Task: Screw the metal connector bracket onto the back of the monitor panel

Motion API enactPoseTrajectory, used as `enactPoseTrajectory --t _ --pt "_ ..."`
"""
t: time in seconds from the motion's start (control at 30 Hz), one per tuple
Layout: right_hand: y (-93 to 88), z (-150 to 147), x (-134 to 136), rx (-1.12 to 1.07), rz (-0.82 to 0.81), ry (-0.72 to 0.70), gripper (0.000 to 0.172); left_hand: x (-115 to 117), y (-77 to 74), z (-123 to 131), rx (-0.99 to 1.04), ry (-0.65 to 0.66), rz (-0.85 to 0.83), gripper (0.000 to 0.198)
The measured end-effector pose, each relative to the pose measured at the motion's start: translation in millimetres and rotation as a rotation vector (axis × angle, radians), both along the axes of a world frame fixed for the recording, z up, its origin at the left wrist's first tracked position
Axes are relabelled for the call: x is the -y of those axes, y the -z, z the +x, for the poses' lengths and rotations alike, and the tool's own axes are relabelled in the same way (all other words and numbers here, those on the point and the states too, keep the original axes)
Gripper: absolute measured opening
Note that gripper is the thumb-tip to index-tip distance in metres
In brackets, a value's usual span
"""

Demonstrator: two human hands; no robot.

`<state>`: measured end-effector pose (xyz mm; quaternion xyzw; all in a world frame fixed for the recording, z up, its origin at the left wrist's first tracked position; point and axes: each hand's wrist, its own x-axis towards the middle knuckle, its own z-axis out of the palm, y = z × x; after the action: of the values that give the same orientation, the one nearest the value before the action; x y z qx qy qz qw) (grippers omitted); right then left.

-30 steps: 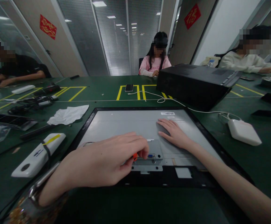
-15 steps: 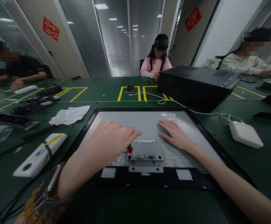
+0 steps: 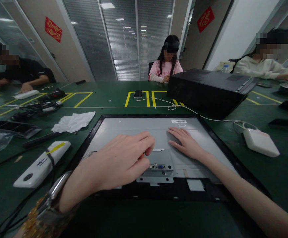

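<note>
The back of a flat display panel (image 3: 134, 125), silver metal in a black frame, lies in front of me. My left hand (image 3: 126, 158), with a watch on its wrist, is closed over the metal bracket with video ports (image 3: 161, 167). Its fingers are curled on the screwdriver seen in them a moment ago; the tool is hidden behind the hand now. My right hand (image 3: 185, 142) rests open and flat on the right half of the panel, fingers spread.
Left of the panel lie a white power bank-like case (image 3: 43, 163), crumpled paper (image 3: 74, 121) and cables. A black box-shaped unit (image 3: 205, 89) stands behind right, a white adapter (image 3: 261, 142) with cable at right. A phone (image 3: 138, 94) lies farther back. Several people sit around the table.
My left hand has rolled over and shifted slightly right and down, so its knuckles and thumb cover the screwdriver and left port. My right hand stays put. A co-worker's hand at left has moved slightly.
</note>
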<state>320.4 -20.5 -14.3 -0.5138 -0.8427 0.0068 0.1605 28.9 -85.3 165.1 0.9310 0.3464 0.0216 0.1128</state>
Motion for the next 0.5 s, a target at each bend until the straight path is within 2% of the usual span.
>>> enactPoseTrajectory --t 0.23,0.5 --pt "0.7 1.0 -0.2 -0.017 -0.001 -0.005 0.052 0.3 -0.5 -4.1 0.036 -0.027 -0.091 0.010" --pt "1.0 0.8 -0.5 -0.007 -0.001 -0.004 0.052 1.0 1.5 -6.2 0.075 0.017 -0.127 0.006"
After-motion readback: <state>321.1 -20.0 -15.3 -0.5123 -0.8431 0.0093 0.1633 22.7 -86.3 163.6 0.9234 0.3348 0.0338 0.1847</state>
